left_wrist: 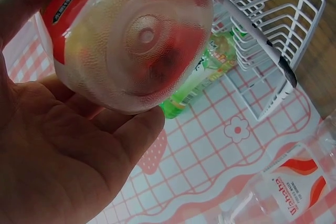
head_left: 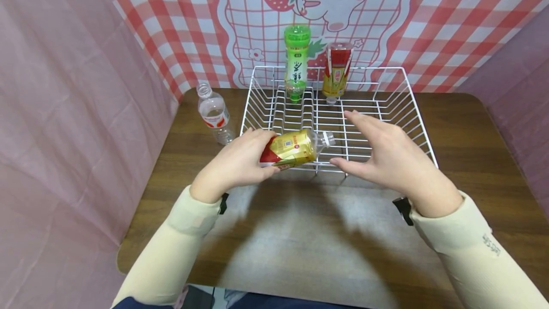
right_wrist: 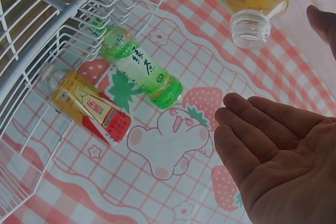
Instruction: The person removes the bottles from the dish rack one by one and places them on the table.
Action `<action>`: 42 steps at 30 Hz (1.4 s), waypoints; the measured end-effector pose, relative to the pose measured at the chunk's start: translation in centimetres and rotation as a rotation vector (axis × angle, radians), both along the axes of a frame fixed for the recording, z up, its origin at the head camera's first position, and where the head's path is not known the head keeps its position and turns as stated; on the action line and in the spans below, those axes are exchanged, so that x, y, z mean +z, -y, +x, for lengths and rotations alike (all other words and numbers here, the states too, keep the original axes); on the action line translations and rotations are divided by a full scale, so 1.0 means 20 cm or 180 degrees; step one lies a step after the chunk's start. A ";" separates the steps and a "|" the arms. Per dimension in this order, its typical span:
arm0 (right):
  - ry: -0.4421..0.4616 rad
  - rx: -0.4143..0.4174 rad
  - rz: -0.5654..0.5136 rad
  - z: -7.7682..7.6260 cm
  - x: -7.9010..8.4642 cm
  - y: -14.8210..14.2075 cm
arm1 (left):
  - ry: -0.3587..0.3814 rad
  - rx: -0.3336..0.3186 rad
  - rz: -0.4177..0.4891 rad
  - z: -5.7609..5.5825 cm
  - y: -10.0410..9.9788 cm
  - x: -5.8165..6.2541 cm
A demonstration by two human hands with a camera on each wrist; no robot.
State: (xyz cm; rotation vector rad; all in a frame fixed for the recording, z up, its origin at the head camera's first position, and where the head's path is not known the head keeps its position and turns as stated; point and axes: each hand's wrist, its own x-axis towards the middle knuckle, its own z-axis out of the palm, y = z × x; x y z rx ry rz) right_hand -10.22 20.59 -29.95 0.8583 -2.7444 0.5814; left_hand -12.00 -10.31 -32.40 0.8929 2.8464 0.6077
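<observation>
My left hand (head_left: 240, 162) grips a plastic bottle (head_left: 296, 147) with a gold and red label around its base end. The bottle lies tilted in the air over the front of the white wire rack (head_left: 318, 171), its uncapped neck toward the right. In the left wrist view the round bottle bottom (left_wrist: 147, 38) faces the camera. My right hand (head_left: 392, 156) is held just right of the neck, fingers apart from the thumb, with nothing in it. Inside the rack at the back, a green tea bottle (head_left: 297, 63) and another red and gold bottle (head_left: 337, 71) stand neck down.
Left of the rack, a clear bottle with a red and white label (head_left: 214, 114) stands uncapped on the wooden table (head_left: 171, 204). Behind the rack rises a checked cloth with strawberry prints (head_left: 188, 18). A pink curtain (head_left: 64, 108) hangs at the left.
</observation>
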 end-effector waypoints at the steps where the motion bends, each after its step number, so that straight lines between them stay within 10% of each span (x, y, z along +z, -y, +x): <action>1: 0.0004 -0.0001 -0.0004 0.00 0.00 0.00 | -0.0001 0.0001 0.0001 0.00 0.00 0.00; 42: 0.0007 -0.0101 -0.0161 0.00 -0.04 -0.05 | 0.0105 0.0189 0.0596 0.01 0.16 0.03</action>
